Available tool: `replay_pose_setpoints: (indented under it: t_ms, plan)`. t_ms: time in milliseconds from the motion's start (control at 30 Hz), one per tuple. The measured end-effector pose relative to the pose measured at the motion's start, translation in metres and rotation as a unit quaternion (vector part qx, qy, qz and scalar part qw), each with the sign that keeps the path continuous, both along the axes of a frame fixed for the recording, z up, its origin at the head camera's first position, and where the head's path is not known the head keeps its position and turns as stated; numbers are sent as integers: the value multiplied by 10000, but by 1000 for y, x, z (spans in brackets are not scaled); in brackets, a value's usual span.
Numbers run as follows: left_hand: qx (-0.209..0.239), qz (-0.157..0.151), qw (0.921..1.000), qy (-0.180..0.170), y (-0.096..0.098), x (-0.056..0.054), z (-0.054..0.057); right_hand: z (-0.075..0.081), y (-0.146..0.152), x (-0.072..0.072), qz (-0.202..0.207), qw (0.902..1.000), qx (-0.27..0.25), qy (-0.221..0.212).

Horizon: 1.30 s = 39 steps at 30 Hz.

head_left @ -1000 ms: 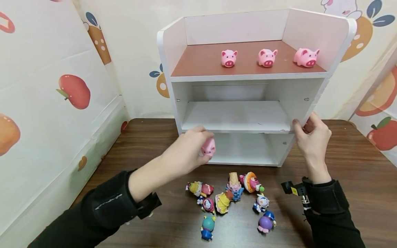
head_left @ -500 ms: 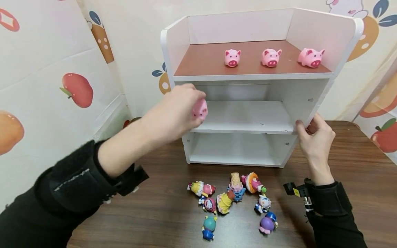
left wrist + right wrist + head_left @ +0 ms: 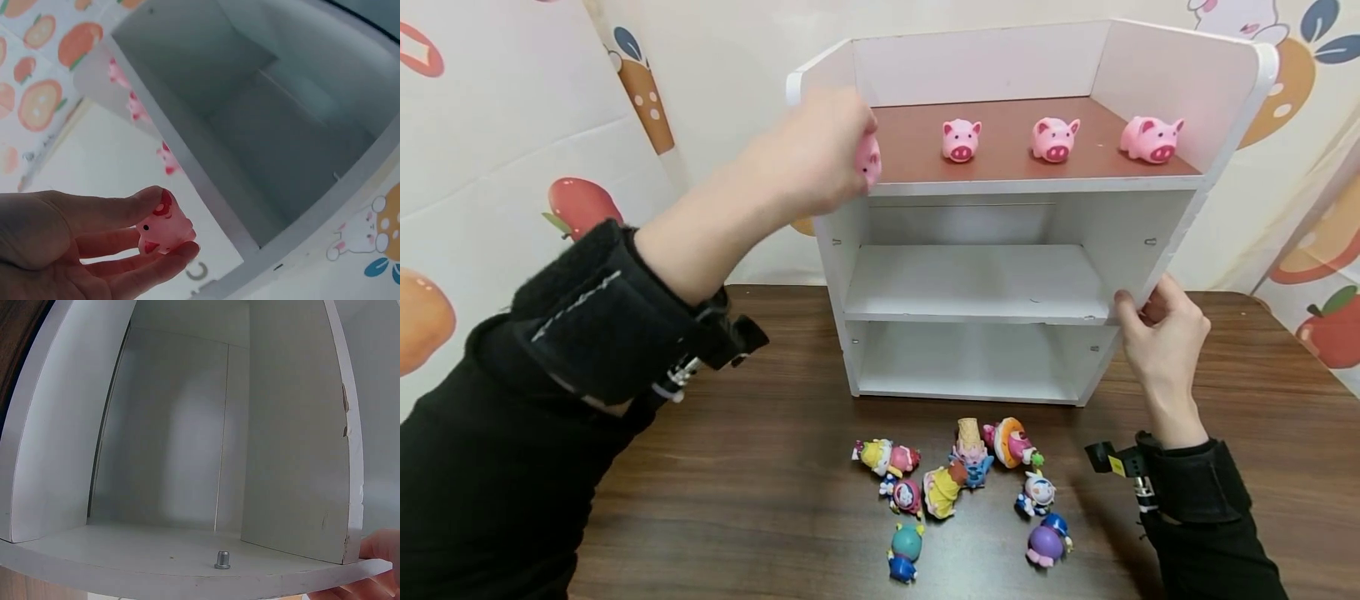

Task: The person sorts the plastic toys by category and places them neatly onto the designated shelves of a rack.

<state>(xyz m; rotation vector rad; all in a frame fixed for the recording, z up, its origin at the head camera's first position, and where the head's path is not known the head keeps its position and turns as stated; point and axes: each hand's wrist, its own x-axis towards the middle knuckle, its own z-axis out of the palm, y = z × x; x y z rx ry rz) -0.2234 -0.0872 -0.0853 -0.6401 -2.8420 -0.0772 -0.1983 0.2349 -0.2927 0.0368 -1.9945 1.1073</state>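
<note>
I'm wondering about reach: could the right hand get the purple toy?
Probably yes, after letting go: the right hand holds the shelf unit, but nothing visible blocks the purple toy.

Toy pigs [image 3: 167, 234] look smooth, glossy plastic; shelf unit [image 3: 985, 279], smooth board; worktop [image 3: 737, 492], sheeny wood; wrist straps [image 3: 617, 337], matt cloth; shelf pin [image 3: 222, 559], grey metal.

"What's hidden in the head view?"
"Most of the small, glossy pink pig figure [image 3: 869, 158], upper centre, behind the bare left hand [image 3: 823, 154], plus the left end of the white shelf unit's [image 3: 970, 321] flat reddish-brown top board [image 3: 910, 125]."
"Cut off?"
"The black fabric left sleeve [image 3: 497, 475], lower left; in the right-wrist view, the bare right hand [image 3: 382, 545], lower right."
</note>
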Motion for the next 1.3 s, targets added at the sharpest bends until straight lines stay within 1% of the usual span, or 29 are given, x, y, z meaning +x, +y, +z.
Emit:
replay_pose_setpoints:
  t_ms: [67,100,167,267,333,433,567,667,833,1133,1300]
  plan:
    - [-94,66,9999,60,1,-6,5,0,0,0,1,10000,1,1]
    - [-129,86,9998,84,2,-7,7,0,-1,0,-3,10000,1,-7]
    - [-168,56,9998,120,6,-6,13,1,-1,0,-8,10000,7,-17]
    - [-232,74,9997,96,12,-1,21,1,0,0,-14,10000,7,-41]
    - [-287,184,9994,-21,16,2,26,1,0,1,-15,10000,11,-49]
    - [-389,440,9982,-155,21,1,30,1,1,1,7,10000,-9,-44]
    - [-488,742,9956,-298,26,-3,30,0,1,1,21,10000,-21,-6]
    - [-560,835,9942,-368,27,-6,28,0,1,1,14,10000,-12,26]
    - [-645,858,9932,-459,27,-10,26,0,0,2,47,10000,-6,57]
    - [-726,985,9886,-881,28,-15,25,-1,-2,2,50,9999,-7,89]
    - [-778,1008,9864,-1039,28,-17,25,-2,-2,1,61,10000,-49,55]
